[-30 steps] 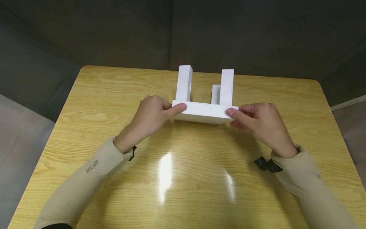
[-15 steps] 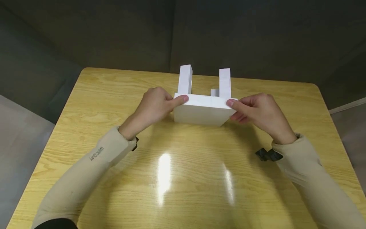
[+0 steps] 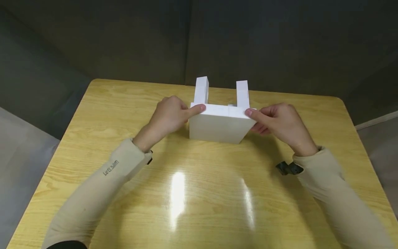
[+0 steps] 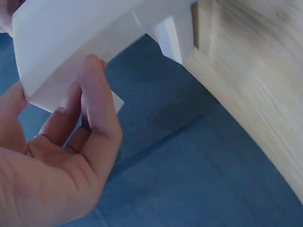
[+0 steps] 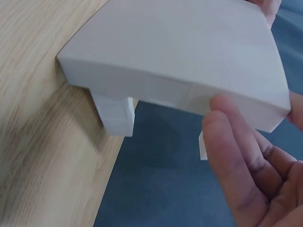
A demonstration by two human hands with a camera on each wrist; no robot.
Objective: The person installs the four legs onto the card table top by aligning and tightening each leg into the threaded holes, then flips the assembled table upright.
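Note:
A white block structure, a flat slab with upright legs, is held tilted over the middle of the wooden table, its broad face turned toward me. My left hand pinches the slab's left end, thumb on the top edge. At the right end my right hand pinches it the same way. The left wrist view has the slab above my curled fingers. In the right wrist view the slab and one leg show beside my right hand's fingers.
The yellow wooden table's far edge lies just behind the structure, with dark wall beyond. Blue floor shows past the table edge in both wrist views. A black strap sits at my right wrist.
Both hands have tipped the structure so its slab face turns up toward me; the legs now look shorter behind it. Both grips stay at the same ends.

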